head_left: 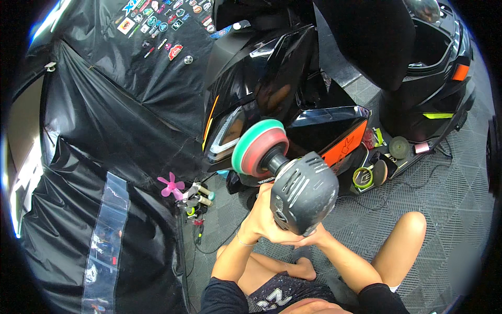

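I hold a handheld polisher (306, 191) up between my body and a glossy black scooter (274, 68). My left hand (260, 220) wraps round its underside on the left, and my right hand (315, 236) grips it lower down, partly hidden by the body. The round pad (251, 148), green at the face and red behind, tilts up to the left. It overlaps the clear headlight (229, 133) in view; whether they touch I cannot tell. An orange side panel (345, 144) shows right of the polisher head.
On the scooter's footboard lie a dark round pad (399, 147), a green ring-shaped roll (363, 178) and other small items. Thin cables (366, 208) cross the grey tiled floor (449, 235). Left are a pink fan (171, 186) and black sheeting (104, 104) with stickers.
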Available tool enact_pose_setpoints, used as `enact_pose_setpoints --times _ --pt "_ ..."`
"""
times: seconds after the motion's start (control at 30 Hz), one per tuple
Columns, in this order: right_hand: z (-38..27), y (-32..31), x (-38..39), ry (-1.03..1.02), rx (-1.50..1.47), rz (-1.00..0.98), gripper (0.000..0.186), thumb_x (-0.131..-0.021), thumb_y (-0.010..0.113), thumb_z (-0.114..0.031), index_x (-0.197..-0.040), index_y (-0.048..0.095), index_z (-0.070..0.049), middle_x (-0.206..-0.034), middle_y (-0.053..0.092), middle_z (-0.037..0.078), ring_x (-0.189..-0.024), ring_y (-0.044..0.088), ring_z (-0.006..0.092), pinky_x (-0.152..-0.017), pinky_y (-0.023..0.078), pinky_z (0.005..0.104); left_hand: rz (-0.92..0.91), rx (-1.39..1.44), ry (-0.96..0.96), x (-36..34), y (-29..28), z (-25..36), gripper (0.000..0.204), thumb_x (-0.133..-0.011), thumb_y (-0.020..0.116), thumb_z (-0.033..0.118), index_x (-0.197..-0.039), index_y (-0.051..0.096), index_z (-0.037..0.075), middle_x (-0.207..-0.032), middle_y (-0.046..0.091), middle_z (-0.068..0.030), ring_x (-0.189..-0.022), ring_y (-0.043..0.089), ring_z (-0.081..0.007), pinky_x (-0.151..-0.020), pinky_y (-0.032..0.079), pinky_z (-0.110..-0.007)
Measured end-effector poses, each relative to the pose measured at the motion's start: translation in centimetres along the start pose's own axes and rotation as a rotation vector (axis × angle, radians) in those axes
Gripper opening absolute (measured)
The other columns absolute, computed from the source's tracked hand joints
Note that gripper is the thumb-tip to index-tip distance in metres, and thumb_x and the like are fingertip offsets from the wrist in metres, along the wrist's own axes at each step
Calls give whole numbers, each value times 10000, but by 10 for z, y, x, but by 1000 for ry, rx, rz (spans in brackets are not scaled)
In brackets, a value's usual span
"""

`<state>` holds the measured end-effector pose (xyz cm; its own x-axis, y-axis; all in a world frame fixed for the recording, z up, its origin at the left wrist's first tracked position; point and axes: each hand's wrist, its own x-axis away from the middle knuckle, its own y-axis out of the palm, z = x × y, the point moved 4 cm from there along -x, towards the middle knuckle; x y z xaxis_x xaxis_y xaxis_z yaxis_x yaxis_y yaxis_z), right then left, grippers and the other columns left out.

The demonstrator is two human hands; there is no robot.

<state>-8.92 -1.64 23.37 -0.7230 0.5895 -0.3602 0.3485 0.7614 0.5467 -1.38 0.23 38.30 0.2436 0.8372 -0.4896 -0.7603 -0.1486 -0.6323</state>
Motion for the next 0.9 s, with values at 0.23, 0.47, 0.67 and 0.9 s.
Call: enact_pose_setpoints --times 0.23,0.47,0.67,0.9 --pt "-44 -6 0 -156 52 -72 670 -645 903 -114 -1230 598 4 -1129 674 85 -1045 648 197 -914 534 353 35 -86 -156 -49 15 50 589 -607 877 285 -1062 664 -23 -930 745 -144 -782 739 -277 -772 564 -350" --pt "-119 -28 -20 -403 8 -101 785 -671 857 -11 -1373 508 20 -1282 606 111 -1180 588 227 -1018 485 389 24 52 -221 -109 30 64 519 -684 848 236 -1083 653 -33 -886 755 -160 -807 761 -299 -779 582 -357" --pt "-98 -22 -16 -302 247 -94 652 -606 896 -53 -1195 629 29 -1078 701 81 -995 663 176 -913 530 331 147 123 -94 -77 26 49 494 -621 851 198 -1026 678 -25 -892 755 -135 -782 749 -245 -767 572 -328" --pt "-53 -20 -4 22 14 -64 1119 -523 951 -117 -1458 354 30 -1363 539 136 -1253 538 240 -1086 418 378 213 76 -308 -24 31 26 574 -523 871 260 -992 685 -13 -922 739 -98 -868 715 -234 -822 548 -340"
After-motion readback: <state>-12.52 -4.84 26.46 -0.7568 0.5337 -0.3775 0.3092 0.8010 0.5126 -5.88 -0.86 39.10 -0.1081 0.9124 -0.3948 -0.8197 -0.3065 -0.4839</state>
